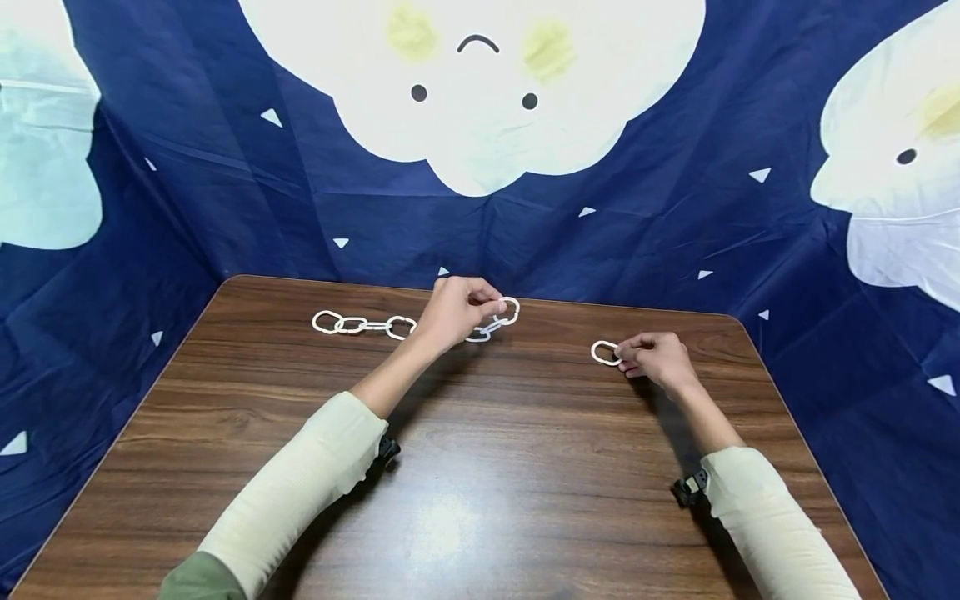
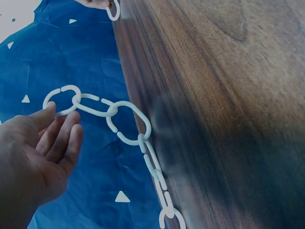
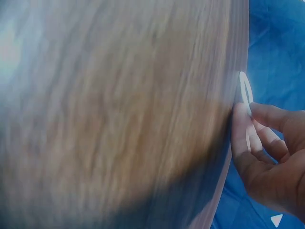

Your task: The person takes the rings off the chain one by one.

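Observation:
A chain of several white plastic links [image 1: 352, 325] stretches across the back of the table, its left part lying on the wood. My left hand [image 1: 455, 310] pinches the link at its right end [image 2: 70, 90] between thumb and fingers, lifting that end. The middle of the chain is hidden behind this hand in the head view. Farther right, a single loose white link [image 1: 602, 353] is pinched by my right hand [image 1: 660, 360], just above the table. In the right wrist view this link [image 3: 244, 86] appears nearly edge-on, and small gaps show in the chain's links in the left wrist view.
The brown wood-grain table [image 1: 480, 433] ends at a back edge close beyond both hands. A dark blue cloth [image 1: 225, 167] with white clouds and small triangles hangs behind it and at both sides. Black wrist straps [image 1: 690, 487] sit at the sleeves.

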The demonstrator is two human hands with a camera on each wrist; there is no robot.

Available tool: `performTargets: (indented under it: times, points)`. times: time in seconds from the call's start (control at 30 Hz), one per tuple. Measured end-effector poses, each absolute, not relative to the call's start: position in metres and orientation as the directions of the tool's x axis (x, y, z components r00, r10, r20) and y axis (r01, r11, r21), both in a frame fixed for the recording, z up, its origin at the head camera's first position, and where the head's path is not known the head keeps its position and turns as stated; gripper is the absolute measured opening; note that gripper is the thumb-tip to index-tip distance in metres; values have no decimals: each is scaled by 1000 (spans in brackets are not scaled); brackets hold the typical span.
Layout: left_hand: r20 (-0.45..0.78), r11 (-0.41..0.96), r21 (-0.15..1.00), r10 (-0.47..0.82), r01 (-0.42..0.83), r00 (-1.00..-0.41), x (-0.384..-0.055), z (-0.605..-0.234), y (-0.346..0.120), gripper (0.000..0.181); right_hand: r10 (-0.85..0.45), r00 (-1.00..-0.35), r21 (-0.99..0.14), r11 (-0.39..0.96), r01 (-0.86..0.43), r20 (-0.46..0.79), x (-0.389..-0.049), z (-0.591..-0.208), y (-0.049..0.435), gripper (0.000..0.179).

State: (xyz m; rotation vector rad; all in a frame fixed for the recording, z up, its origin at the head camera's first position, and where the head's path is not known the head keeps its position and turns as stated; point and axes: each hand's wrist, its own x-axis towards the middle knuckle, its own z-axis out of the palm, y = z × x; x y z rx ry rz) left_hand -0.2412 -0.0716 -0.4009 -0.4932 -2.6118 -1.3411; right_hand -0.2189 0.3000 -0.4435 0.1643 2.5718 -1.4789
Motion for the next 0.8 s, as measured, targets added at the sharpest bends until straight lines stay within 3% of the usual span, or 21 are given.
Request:
performTargets:
  times: [0.8]
  points:
    - [277, 540, 765, 216, 351, -936, -245, -404, -74, 8, 55, -971, -829, 509, 229, -235, -223, -447, 325, 32]
